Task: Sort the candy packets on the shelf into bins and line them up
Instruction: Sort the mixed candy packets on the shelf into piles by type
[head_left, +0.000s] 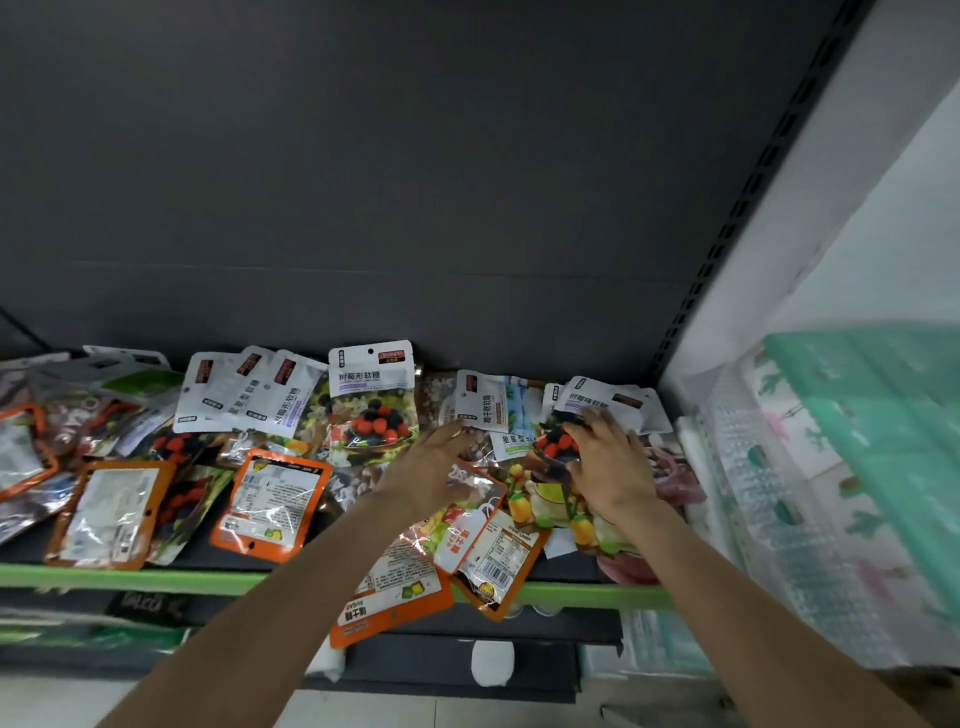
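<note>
Dozens of candy packets (291, 467) strewn flat and overlapping across the shelf (156, 577), unsorted; white-topped ones propped against the far back panel (467, 182), orange-edged ones lying near the green front lip, two orange packets (387, 597) hanging over that lip at centre. No bin holding packets visible yet; judged early in the sort. Right hand (605, 467) laid on a berry-print packet (558, 444) at far right, fingers curled over its top edge, apparently gripping to lift it out of the pile. Left hand (434, 462) pressed flat on neighbouring packets just beside, fingers straight, nothing grasped; likely steadying the heap so only one packet comes away. Slick film, stacked loosely: risk of sliding off the front edge. Green crate-like container (872, 441) blurred at right, near camera; use uncertain.
</note>
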